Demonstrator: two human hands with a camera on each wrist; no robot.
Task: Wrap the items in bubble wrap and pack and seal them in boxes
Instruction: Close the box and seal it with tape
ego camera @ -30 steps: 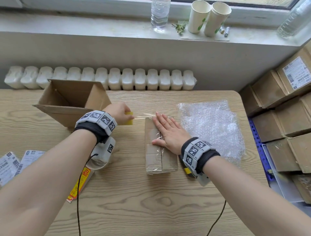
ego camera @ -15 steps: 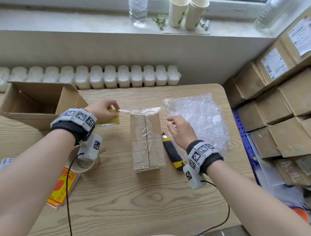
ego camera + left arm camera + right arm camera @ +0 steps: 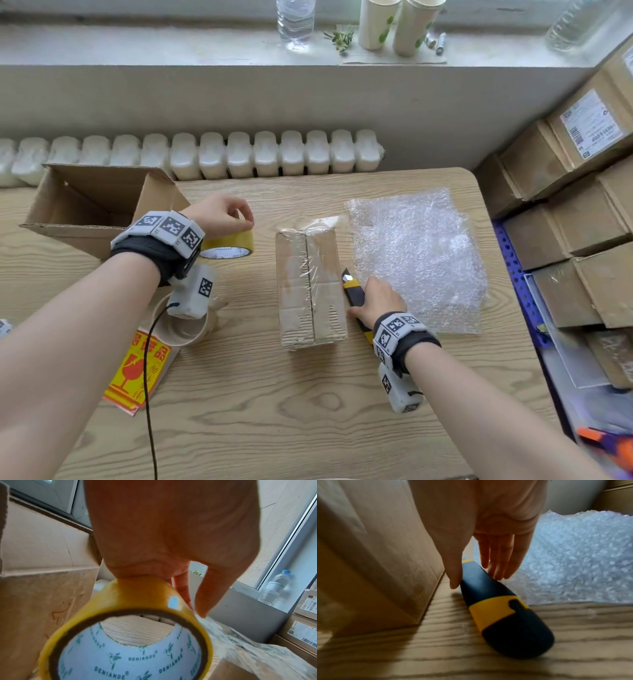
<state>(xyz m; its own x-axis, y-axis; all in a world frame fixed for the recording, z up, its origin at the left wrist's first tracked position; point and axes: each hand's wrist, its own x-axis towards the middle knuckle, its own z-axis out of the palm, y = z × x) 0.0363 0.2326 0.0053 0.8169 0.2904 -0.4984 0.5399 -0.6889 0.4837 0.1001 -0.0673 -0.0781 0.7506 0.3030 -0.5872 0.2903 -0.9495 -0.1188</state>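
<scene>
A small closed cardboard box (image 3: pixel 310 287) lies mid-table with clear tape along its top seam. My left hand (image 3: pixel 222 219) grips a yellow tape roll (image 3: pixel 227 245) just left of the box's far end. In the left wrist view that hand (image 3: pixel 193 605) grips the tape roll (image 3: pixel 137 601) from above, and clear tape runs off toward the box (image 3: pixel 257 666). My right hand (image 3: pixel 375 301) is down on a black and yellow utility knife (image 3: pixel 354 294) lying against the box's right side. Up close, the right hand (image 3: pixel 476 577) pinches the knife (image 3: pixel 496 601) between thumb and fingers.
A bubble wrap sheet (image 3: pixel 418 260) lies right of the knife. An open cardboard box (image 3: pixel 96 205) stands at the back left. An empty tape core (image 3: pixel 181 325) and red-yellow fragile stickers (image 3: pixel 140 370) sit near my left forearm. Stacked boxes (image 3: pixel 565 222) line the right side.
My right hand left the top of the small box, moved right and came down onto the utility knife. My left hand kept hold of the tape roll left of the box.
</scene>
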